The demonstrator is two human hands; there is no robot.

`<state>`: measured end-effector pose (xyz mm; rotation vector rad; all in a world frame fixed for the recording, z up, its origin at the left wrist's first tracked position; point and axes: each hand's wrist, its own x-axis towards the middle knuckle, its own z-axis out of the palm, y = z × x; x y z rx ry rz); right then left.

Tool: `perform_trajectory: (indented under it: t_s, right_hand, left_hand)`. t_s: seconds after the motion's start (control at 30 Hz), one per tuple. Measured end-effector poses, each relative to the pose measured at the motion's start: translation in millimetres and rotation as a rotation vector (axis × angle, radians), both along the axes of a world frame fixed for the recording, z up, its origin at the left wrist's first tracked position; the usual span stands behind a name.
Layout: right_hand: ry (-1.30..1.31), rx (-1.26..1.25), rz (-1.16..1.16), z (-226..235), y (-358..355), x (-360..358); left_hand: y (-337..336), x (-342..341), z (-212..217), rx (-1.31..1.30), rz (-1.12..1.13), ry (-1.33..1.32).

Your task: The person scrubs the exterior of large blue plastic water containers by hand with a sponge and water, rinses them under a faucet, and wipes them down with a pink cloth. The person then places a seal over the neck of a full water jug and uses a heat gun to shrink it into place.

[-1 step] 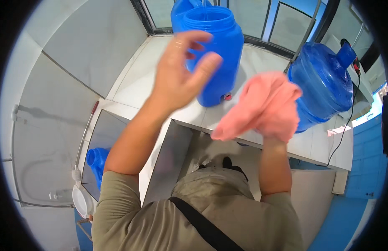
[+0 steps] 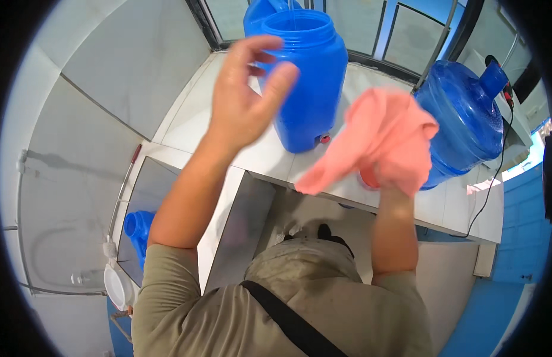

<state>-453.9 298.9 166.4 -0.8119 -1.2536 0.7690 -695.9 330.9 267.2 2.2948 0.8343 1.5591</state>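
Observation:
A pink cloth (image 2: 386, 131) hangs over my right hand (image 2: 397, 185), which holds it above the front of the counter; the cloth hides most of the fingers. A round red piece (image 2: 368, 177) shows beside that wrist, and I cannot tell whether it is held. My left hand (image 2: 243, 95) is raised in front of the tall blue jug (image 2: 311, 83), fingers apart and nothing in them. The jug stands upright with its wide mouth uncovered, a thin stream of water falling into it. A small red tap sits low on its side.
A large translucent blue water bottle (image 2: 460, 113) stands tilted at the right end of the white tiled counter (image 2: 186, 122). Behind the jug is another blue container (image 2: 258, 16). A small blue jug (image 2: 138, 225) and a white bowl (image 2: 117, 287) are at lower left. A black cable (image 2: 493, 181) hangs at right.
My left hand has shifted left and slightly up, away from the blue jug. The pink cloth has moved a little right and up with my right hand, uncovering the red piece.

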Motion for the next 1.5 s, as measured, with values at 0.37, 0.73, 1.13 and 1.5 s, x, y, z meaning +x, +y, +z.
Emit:
perform_trajectory:
  t_s: [0.37, 0.73, 1.13, 1.5]
  right_hand:
    - [-0.499, 0.255, -0.572, 64.2, 49.8, -45.5]
    - [-0.965, 0.51, -0.335, 69.0, 79.3, -19.3]
    - [-1.067, 0.258, -0.456, 39.0, 99.9, -11.9]
    - [-1.012, 0.65, -0.375, 72.8, 131.5, 6.0]
  left_hand:
    - [114.2, 18.2, -29.8, -0.366, -0.054, -0.261]
    - [106.7, 17.0, -25.4, -0.379, -0.008, -0.264]
    - [112.7, 15.8, -30.2, -0.315, -0.03, -0.255]
    - [106.0, 28.1, -22.1, -0.393, 0.015, -0.214]
